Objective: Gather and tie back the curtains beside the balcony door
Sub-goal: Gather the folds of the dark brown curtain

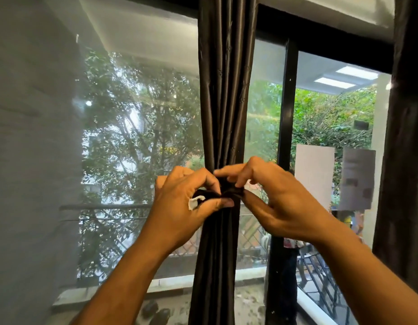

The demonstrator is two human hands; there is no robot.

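Note:
A dark brown curtain hangs gathered into a narrow bundle in front of the glass. A dark tie-back band with a white end wraps the bundle at its pinched waist. My left hand grips the band's left end, the white tip sticking out between its fingers. Just to the right, my right hand pinches the band's other end against the curtain. The two hands almost touch in front of the bundle. Most of the band is hidden under my fingers.
A sheer white curtain covers the left side. Another dark curtain hangs at the right edge. The black door frame stands right of the bundle, with papers stuck on the glass. Outside lie a balcony railing and trees.

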